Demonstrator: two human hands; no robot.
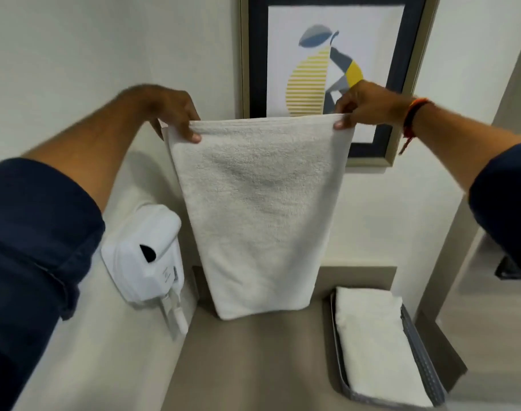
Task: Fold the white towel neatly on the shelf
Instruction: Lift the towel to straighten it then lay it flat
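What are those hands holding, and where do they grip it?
The white towel, pinched at its two top corners: left hand one corner, right hand the other.

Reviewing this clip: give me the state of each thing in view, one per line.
White terry towel: held up, hanging doubled, lower fold near the shelf.
Left hand: pinching its top corner.
Right hand: pinching the other corner.
Second white folded towel: lying in grey tray.
White wall-mounted hairdryer: docked.

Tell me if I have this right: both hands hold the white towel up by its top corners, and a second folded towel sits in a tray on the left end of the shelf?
Not quite. The head view shows the left hand and right hand pinching the white towel by its top corners, but the second folded towel sits in a tray on the right end of the shelf.
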